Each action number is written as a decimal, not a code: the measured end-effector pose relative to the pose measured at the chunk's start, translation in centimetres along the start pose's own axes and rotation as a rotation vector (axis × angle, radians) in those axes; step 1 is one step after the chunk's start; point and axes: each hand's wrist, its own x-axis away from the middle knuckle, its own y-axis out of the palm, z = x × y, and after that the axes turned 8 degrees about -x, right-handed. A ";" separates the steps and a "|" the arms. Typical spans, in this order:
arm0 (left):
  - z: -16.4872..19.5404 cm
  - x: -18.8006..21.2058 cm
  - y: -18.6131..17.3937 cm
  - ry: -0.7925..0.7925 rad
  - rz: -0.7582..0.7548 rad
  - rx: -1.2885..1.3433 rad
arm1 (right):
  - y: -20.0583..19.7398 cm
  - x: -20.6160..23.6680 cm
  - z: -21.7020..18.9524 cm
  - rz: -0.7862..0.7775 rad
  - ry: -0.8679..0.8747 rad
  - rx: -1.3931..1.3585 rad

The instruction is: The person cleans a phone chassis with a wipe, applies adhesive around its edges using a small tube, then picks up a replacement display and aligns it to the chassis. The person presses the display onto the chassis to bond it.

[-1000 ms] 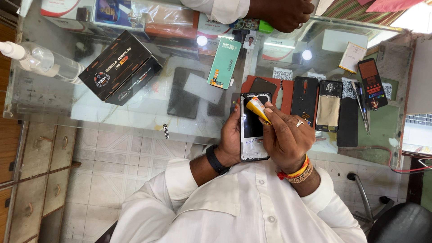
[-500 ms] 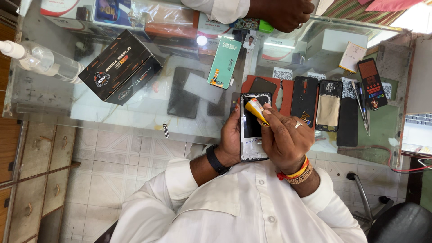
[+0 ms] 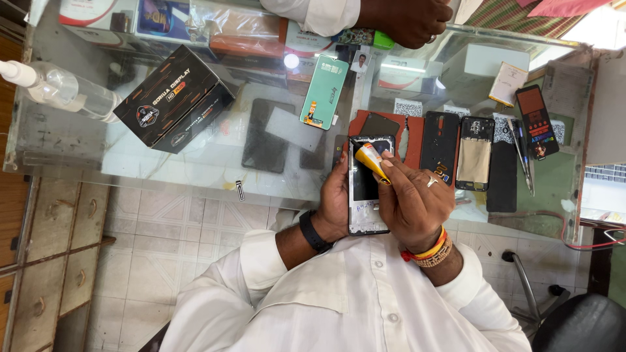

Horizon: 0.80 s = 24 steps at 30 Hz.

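Fingers (image 3: pixel 391 171) of the right hand (image 3: pixel 414 202) grip a small yellow tube (image 3: pixel 369 156), its position barely shifted since a second ago, so gluing continues. Left hand (image 3: pixel 336 199) clasps the opened phone (image 3: pixel 365 189) over the counter (image 3: pixel 195 163) edge; open room lies at 9 o'clock.

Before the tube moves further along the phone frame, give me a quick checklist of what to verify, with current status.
1. Left hand grips the opened phone frame along its edge: ok.
2. Right hand holds the yellow tube, tip at the frame's upper end: ok.
3. Whether anything is coming out of the tube: cannot tell.
4. Frame held above the glass counter edge, unsupported from below: not ok.
5. Another person's hand at the far side, apart from the work: ok.
6. Black box and spray bottle well left of the hands: ok.
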 end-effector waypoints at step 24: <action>0.4 0.2 0.1 -0.050 -0.019 -0.050 | 0.0 0.0 -0.2 -0.027 -0.026 -0.010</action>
